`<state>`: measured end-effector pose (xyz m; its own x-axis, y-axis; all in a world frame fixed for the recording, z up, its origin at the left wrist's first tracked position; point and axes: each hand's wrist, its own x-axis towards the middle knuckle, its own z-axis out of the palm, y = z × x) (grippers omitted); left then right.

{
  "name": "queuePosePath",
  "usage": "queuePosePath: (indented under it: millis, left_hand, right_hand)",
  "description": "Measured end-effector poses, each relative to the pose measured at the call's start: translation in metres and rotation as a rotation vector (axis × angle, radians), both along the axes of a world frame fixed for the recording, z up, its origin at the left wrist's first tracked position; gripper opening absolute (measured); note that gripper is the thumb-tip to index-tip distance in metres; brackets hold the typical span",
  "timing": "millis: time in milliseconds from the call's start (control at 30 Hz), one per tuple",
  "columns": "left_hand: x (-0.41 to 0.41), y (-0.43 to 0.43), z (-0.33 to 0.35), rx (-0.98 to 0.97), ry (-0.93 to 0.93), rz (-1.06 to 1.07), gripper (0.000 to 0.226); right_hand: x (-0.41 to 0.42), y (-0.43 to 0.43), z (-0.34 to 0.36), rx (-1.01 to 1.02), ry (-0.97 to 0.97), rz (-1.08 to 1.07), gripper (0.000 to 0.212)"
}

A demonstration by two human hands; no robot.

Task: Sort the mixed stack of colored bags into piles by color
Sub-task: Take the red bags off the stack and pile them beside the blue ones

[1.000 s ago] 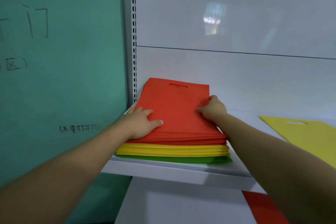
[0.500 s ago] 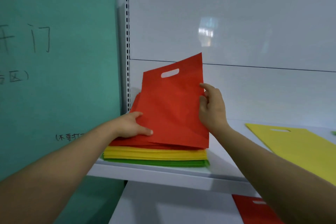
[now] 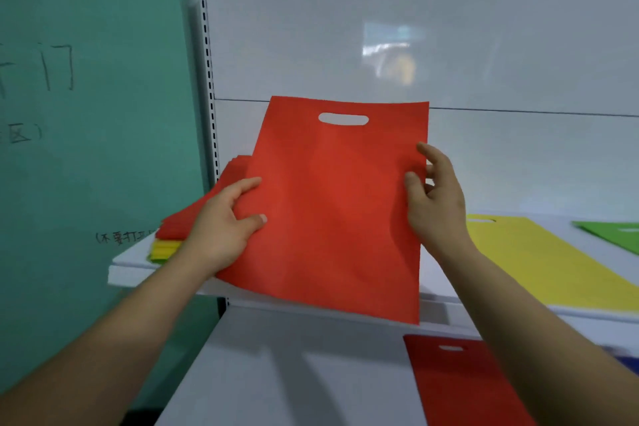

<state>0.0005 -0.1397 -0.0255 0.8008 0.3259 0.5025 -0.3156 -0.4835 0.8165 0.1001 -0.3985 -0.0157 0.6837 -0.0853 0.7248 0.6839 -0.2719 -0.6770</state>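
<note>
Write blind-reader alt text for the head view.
Left hand and right hand hold a red bag upright by its side edges, in front of a mixed stack on a white shelf. A yellow bag and a green bag lie to the right; a second red bag lies below.

A teal board (image 3: 86,156) with handwriting stands left of white shelving (image 3: 294,373).

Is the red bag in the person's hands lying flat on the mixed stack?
No, the left hand and the right hand hold the red bag raised and nearly upright, in front of the mixed stack.
</note>
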Motion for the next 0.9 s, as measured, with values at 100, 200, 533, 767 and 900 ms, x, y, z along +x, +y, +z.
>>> queuePosePath:
  millis: [100,200,533,767,900]
  left_hand:
    - [-0.017,-0.025,-0.024,0.048,-0.018,0.055,0.06]
    - [-0.033,-0.044,-0.053,0.048,0.035,0.086,0.061]
    - [-0.113,-0.083,-0.132,-0.056,0.247,-0.06,0.057]
    - [-0.182,-0.106,-0.181,-0.065,0.384,-0.125,0.058]
    - [-0.203,-0.13,-0.194,-0.071,0.476,-0.181,0.056]
  right_hand:
    - [-0.01,-0.021,-0.021,-0.08,0.034,-0.009,0.043]
    - [-0.026,-0.039,-0.048,-0.118,0.09,-0.03,0.044]
    - [-0.129,-0.087,-0.134,-0.185,0.293,-0.187,0.041]
    - [-0.216,-0.115,-0.183,-0.201,0.471,-0.233,0.041]
    - [-0.244,-0.134,-0.2,-0.192,0.59,-0.257,0.041]
